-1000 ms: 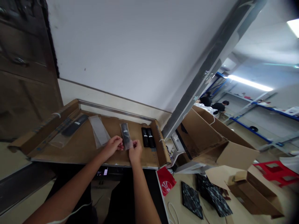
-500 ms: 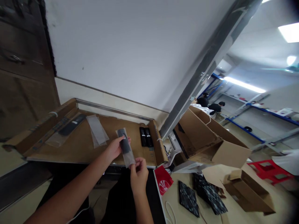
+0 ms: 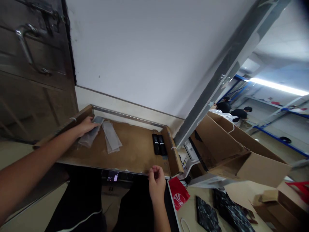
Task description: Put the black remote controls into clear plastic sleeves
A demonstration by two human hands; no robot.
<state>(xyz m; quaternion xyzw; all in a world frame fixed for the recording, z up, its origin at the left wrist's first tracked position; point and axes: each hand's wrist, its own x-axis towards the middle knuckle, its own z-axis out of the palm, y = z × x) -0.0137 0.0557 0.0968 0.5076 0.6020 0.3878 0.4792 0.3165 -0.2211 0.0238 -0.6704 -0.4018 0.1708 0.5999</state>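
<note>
One plastic bag (image 3: 88,138), grasped by my left hand (image 3: 87,125), seems mid-placement, needing gentle release; my right hand (image 3: 156,182) curls empty.

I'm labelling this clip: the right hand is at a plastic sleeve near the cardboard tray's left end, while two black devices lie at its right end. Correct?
No: the head view shows the left hand, not the right hand, at the plastic sleeve near the left end of the cardboard tray; the black devices are as stated.
</note>
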